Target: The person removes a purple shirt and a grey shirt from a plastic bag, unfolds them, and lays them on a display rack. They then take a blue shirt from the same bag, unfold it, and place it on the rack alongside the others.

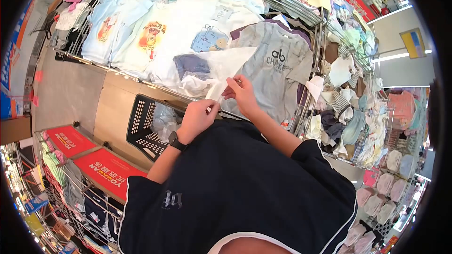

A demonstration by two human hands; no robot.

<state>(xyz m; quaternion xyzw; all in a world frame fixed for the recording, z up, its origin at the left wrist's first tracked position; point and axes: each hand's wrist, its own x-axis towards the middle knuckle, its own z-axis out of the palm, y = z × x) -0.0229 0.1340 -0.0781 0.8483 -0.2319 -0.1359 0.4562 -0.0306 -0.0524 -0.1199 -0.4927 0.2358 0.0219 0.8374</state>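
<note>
A thin, white, crumpled piece [235, 61], like a bag or light cloth, lies over the garments at the near edge of the display rack. Its lower end runs down between my hands. My left hand [200, 116], with a dark watch on the wrist, pinches this end. Just right of it and higher, my right hand [242, 96] has its fingers curled together on the same piece. A dark blue folded patch [192, 67] shows beside the white piece. To the right lies a grey T-shirt [278, 56] with dark lettering; white T-shirts [153, 35] with coloured prints spread out left.
The metal rack rail [117, 71] runs along the near edge. A black perforated basket [141, 117] holding clear plastic stands below on the left. Red signs [106, 167] top another rack at lower left. Hanging clothes [348, 113] crowd the right.
</note>
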